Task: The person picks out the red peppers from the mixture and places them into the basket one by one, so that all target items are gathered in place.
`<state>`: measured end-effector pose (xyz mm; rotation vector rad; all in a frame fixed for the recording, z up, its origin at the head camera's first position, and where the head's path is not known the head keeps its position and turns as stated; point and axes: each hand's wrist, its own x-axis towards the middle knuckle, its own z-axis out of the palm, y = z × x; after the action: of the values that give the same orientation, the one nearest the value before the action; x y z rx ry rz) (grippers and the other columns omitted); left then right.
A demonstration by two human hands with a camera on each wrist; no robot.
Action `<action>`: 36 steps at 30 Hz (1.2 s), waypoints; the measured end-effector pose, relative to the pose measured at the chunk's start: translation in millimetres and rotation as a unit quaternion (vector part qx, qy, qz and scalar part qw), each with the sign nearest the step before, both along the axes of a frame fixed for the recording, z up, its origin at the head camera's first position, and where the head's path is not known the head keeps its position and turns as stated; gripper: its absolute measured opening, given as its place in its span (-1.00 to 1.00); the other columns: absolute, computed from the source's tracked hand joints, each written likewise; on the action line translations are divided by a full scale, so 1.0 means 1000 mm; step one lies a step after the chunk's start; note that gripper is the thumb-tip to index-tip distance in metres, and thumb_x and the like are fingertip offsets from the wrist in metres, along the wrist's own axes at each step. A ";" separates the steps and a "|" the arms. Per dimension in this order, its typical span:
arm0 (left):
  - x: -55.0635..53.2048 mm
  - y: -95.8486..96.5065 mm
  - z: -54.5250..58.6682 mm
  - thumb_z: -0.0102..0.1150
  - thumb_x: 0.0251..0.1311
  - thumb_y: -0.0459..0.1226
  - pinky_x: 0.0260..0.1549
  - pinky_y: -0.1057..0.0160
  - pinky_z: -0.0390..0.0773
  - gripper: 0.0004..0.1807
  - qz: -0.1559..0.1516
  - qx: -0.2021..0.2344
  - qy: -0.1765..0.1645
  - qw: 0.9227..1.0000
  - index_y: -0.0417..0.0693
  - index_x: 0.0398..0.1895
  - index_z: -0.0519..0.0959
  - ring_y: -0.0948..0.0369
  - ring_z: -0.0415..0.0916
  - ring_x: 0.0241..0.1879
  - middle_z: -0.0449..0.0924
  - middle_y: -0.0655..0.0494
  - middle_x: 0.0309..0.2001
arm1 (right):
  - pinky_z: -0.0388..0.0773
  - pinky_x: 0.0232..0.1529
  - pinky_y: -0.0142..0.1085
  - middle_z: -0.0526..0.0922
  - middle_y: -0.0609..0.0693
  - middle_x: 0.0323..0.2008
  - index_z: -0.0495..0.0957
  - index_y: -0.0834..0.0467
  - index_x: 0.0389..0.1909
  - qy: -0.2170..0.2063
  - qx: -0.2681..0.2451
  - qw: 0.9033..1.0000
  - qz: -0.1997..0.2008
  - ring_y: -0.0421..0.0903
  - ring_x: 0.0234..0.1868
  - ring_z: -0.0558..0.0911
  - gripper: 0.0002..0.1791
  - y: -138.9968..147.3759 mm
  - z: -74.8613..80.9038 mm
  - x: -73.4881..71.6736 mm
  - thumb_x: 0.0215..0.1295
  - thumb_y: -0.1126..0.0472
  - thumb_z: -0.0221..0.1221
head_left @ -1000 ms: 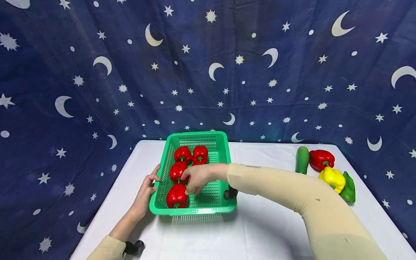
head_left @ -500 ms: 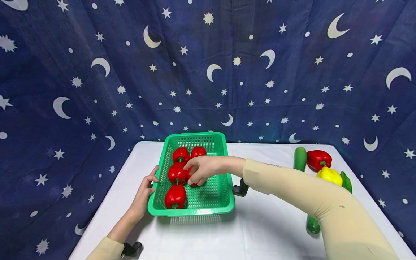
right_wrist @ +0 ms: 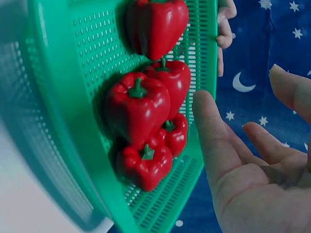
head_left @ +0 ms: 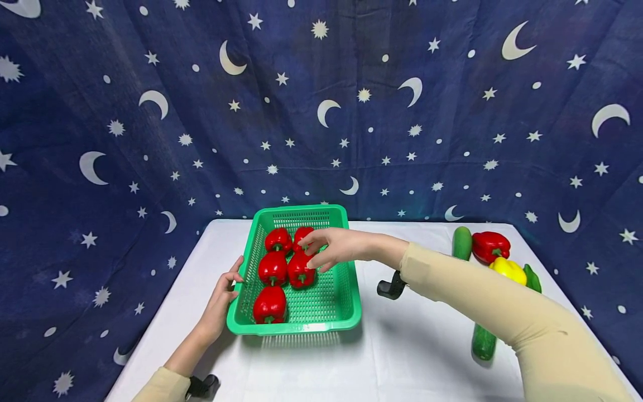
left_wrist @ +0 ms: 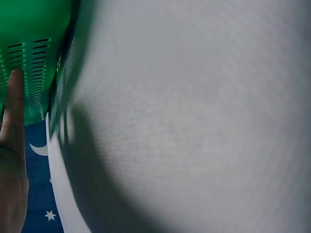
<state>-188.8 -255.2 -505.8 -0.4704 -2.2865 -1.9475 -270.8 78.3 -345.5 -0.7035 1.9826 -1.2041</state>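
Observation:
A green plastic basket point(head_left: 321, 325) holds several red bell peppers point(head_left: 269, 304). My left hand point(head_left: 217, 307) grips the basket's left rim, its fingertips over the edge; a straight digit presses the outer wall in the left wrist view. My right hand point(head_left: 341, 245) hovers above the right part of the basket, holding nothing, fingers spread and loosely bent. Beneath its fingertips sits a red bell pepper point(head_left: 302, 270), beside the middle-left pepper point(head_left: 273, 268). Two more peppers lie behind, the right one point(head_left: 301, 237) partly hidden by the fingers. In the right wrist view, the right hand point(right_wrist: 262, 179) is apart from the peppers.
At the table's right lie a cucumber point(head_left: 462, 243), a red bell pepper point(head_left: 490, 247), a yellow bell pepper point(head_left: 509, 270) and a green pepper point(head_left: 532, 279). A long green vegetable point(head_left: 484, 341) lies partly under the right sleeve. A dark blue star-patterned curtain point(head_left: 382, 111) backs the white table point(head_left: 301, 374).
My right hand has let go of a red bell pepper in the basket's middle row and moved up and to the right. The left hand stays on the rim.

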 end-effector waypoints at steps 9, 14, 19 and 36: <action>0.000 0.000 0.000 -0.34 0.23 -0.49 0.31 0.37 0.08 -0.71 0.004 -0.001 -0.006 1.000 -0.30 0.02 0.19 -0.15 -0.26 0.58 -0.11 -0.04 0.65 | 0.62 0.02 -0.13 0.47 0.11 0.34 0.34 0.09 0.46 0.031 -0.011 0.999 0.000 -0.04 0.14 0.64 -0.30 0.023 -0.003 -0.007 0.31 0.17 0.33; 0.000 -0.001 -0.001 -0.33 0.23 -0.48 0.31 0.36 0.07 -0.72 0.002 0.003 -0.005 1.000 -0.31 0.02 0.19 -0.16 -0.27 0.58 -0.12 -0.06 0.64 | 0.59 0.07 -0.07 0.46 0.10 0.35 0.32 0.08 0.47 0.038 -0.022 0.999 -0.007 0.00 0.19 0.60 -0.27 0.038 -0.003 -0.008 0.31 0.14 0.34; 0.000 -0.001 -0.001 -0.35 0.24 -0.51 0.32 0.36 0.04 -0.72 -0.006 0.003 0.002 1.000 -0.33 0.02 0.18 -0.15 -0.29 0.59 -0.13 -0.10 0.64 | 0.59 0.08 -0.08 0.46 0.12 0.36 0.30 0.10 0.49 0.046 -0.033 0.998 -0.017 0.04 0.25 0.57 -0.26 0.053 -0.008 -0.011 0.32 0.14 0.33; -0.002 -0.001 -0.003 -0.34 0.23 -0.51 0.29 0.41 0.06 -0.72 -0.008 0.011 0.010 1.000 -0.36 0.01 0.19 -0.14 -0.28 0.59 -0.12 -0.13 0.64 | 0.56 0.13 -0.03 0.40 0.26 0.40 0.23 0.23 0.50 0.037 -0.085 0.989 -0.115 0.16 0.25 0.57 -0.26 0.129 -0.030 -0.016 0.36 0.22 0.29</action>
<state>-191.2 -256.7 -508.4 -0.5040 -2.2528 -1.9647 -286.3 206.8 -375.2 -0.6230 2.0836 -1.5181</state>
